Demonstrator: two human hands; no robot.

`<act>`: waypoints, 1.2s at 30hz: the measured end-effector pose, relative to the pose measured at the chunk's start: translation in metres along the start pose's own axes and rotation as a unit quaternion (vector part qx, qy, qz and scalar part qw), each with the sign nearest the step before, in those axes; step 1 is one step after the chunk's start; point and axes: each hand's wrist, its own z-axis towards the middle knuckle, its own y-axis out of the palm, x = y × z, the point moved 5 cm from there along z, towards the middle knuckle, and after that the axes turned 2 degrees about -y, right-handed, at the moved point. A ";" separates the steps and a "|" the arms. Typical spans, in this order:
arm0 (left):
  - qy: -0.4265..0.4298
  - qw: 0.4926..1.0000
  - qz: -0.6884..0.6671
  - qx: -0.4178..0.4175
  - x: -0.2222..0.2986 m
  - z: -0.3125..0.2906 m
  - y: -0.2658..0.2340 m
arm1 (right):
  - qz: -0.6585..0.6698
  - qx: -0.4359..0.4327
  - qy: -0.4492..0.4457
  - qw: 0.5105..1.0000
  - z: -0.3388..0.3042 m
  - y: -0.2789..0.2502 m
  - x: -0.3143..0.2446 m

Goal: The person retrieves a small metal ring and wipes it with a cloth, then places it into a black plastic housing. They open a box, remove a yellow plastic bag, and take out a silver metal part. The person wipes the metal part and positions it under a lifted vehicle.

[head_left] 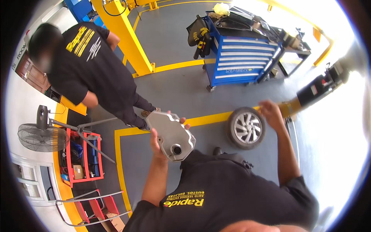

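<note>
My left hand [157,148] is closed around a flat, grey metal transmission filter [172,133], held up in front of my body. The filter has an irregular outline, a raised rim, and a round port with a black ring near its lower end. My thumb lies along its left edge, and my fingertips show past the far right edge; the palm is hidden beneath it. Off to the right, my right hand [271,113] is raised with its fingers loosely apart and slightly blurred. Nothing shows in it. Nearest to it in the picture is a wheel with a silver rim [247,127] on the floor.
A person in a black shirt [96,65] stands at the left, near a yellow lift post [125,42]. A blue tool cabinet [243,60] stands far right of centre. Along the left wall are a fan [38,136], a red cart [75,164] and a red-stepped ladder [96,208].
</note>
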 end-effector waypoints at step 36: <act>0.269 0.857 0.176 0.403 0.071 0.372 -0.031 | -0.579 -0.203 -0.182 0.769 0.939 0.137 -0.068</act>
